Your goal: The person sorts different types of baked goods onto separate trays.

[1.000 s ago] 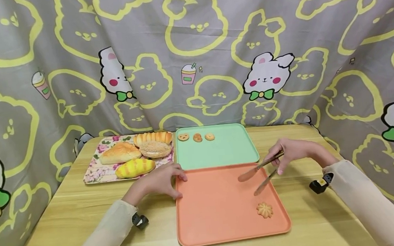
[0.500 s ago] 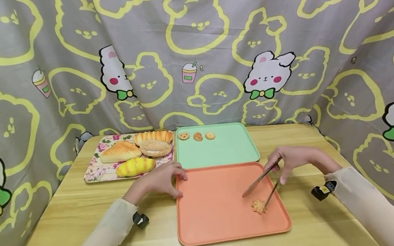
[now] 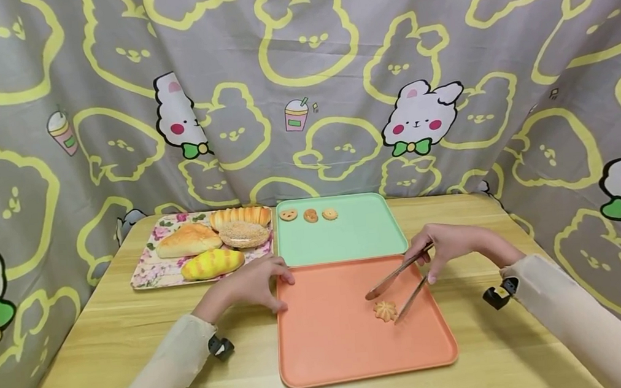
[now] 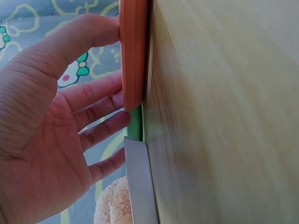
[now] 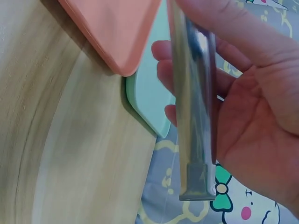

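My right hand (image 3: 448, 247) grips a pair of metal tongs (image 5: 194, 107), whose two arms are spread over the orange tray (image 3: 335, 352). Between the tips of the tongs lies a flower-shaped cookie (image 3: 385, 311), with one tip right at its right edge and the other just behind it. At the tray's left side, my left hand (image 3: 256, 284) rests its thumb and fingertips on the rim. The left wrist view shows these fingers (image 4: 96, 95) nearly straight against the tray's edge.
Behind the orange tray stands a green tray (image 3: 342, 237) with three small cookies (image 3: 310, 215) along its back left. A floral tray (image 3: 148, 273) at the left holds several breads, among them a yellow one (image 3: 213, 263). A patterned curtain (image 3: 332, 62) hangs behind the table.
The tongs came down around the flower-shaped cookie, and it moved left and back from the tray's right front toward its middle. My left hand stayed at the rim.
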The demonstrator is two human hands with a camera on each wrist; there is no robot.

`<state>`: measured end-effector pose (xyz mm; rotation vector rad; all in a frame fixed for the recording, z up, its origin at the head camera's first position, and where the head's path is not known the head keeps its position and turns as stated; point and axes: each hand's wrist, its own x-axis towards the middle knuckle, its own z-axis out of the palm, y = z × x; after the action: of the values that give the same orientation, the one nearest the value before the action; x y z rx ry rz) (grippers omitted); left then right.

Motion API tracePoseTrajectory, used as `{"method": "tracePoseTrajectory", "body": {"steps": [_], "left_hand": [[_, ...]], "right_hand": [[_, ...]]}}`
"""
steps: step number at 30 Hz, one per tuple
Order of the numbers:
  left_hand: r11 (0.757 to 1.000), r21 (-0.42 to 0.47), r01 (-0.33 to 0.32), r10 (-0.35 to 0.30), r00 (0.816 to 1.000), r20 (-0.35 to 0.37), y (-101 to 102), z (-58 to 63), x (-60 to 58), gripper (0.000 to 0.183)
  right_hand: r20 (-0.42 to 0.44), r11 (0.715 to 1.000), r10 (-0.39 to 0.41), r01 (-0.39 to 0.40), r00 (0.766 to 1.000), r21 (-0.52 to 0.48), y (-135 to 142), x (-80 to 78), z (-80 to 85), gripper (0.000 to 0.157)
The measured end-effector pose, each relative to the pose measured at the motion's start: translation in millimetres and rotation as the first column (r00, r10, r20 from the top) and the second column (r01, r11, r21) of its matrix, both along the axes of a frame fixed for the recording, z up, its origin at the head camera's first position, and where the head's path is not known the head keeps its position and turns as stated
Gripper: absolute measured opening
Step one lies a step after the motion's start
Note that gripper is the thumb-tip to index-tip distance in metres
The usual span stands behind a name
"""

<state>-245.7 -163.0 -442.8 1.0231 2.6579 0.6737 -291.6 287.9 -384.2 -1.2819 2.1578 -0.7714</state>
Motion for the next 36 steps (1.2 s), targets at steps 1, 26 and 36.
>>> {"method": "tracePoseTrajectory", "body": {"steps": [1, 26, 36], "left_hand": [[1.0, 0.001, 0.0, 0.0, 1.0, 0.0, 0, 0.4, 0.0, 0.042], [1.0, 0.004, -0.004, 0.004, 1.0, 0.011, -1, 2.5, 0.2, 0.042], [1.0, 0.008, 0.004, -0.004, 1.0, 0.004, 0, 1.9, 1.7, 0.042]], "right_hand": [[-0.001, 1.0, -0.003, 0.003, 1.0, 0.01, 0, 0.1, 1.3, 0.047], [-0.049, 0.995, -0.094, 0.094, 0.994, -0.014, -11, 3.3, -1.0, 0.035], [-0.057, 0.99, -0.14, 0.139, 0.988, -0.026, -12, 4.0, -1.1, 0.032]]}}
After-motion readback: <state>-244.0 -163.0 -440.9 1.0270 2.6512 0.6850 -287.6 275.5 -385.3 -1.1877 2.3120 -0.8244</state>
